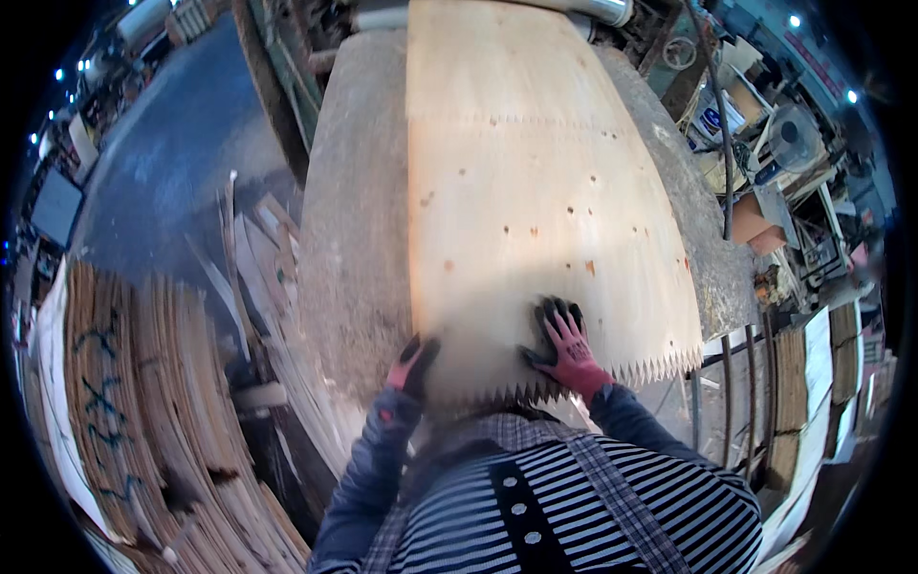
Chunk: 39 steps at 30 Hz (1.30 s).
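A large pale veneer sheet [535, 191] with small knots and a saw-toothed near edge lies over a worn board surface [354, 182]. My right hand [569, 352], in a pink glove with dark fingertips, rests flat on the sheet close to its toothed edge, fingers spread. At the sheet's near left corner is my left hand [411, 365], gloved the same way and a little blurred. Its fingers look stretched out along the side edge, with no grip visible. Farther up, a jagged seam crosses the sheet.
Stacked veneer sheets [143, 402] stand at the left, with loose strips [263, 258] beside the table. On the right are another stack [790, 402], a fan [794, 134], cardboard [758, 225] and an upright dark bar [724, 143]. A metal roller [607, 10] crosses the far end.
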Each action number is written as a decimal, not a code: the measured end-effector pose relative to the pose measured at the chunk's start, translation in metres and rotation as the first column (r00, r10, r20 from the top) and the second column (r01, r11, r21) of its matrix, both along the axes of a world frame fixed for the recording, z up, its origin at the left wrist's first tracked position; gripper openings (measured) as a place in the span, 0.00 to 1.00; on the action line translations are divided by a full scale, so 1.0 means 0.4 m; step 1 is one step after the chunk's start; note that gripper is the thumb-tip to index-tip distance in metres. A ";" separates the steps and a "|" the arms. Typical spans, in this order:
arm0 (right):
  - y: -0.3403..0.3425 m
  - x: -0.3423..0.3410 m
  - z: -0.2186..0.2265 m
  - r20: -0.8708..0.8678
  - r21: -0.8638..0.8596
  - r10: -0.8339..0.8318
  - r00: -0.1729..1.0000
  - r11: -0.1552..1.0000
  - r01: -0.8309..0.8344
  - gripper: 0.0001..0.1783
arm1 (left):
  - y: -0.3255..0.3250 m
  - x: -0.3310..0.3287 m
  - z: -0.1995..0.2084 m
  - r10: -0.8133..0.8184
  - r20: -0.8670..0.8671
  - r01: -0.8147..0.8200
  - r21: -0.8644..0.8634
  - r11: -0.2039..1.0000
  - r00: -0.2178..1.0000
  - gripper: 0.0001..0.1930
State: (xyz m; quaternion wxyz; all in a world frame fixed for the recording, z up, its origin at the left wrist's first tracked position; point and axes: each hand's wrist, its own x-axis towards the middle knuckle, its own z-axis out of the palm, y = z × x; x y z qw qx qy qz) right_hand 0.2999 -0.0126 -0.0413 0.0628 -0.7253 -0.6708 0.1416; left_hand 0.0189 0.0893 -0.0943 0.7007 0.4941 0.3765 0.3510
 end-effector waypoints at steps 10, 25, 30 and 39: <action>-0.373 0.009 -0.037 -0.131 0.336 -0.199 0.971 0.913 0.232 0.38 | -0.175 0.109 0.410 -0.331 0.200 0.342 -0.024 0.939 0.922 0.15; -0.040 -0.022 0.167 -0.033 0.490 -0.149 0.988 0.859 0.146 0.33 | -0.076 -0.001 0.034 0.089 -0.712 -0.004 0.121 0.993 0.696 0.36; 0.151 0.051 0.139 0.067 0.452 -0.129 0.989 0.888 0.085 0.30 | -0.069 0.017 0.122 0.278 -0.268 -0.259 0.106 0.960 0.923 0.27; 0.488 0.117 0.036 0.097 0.304 -0.170 0.981 0.943 0.134 0.31 | -0.052 0.023 0.168 0.234 -0.362 -0.255 -0.010 0.967 0.902 0.23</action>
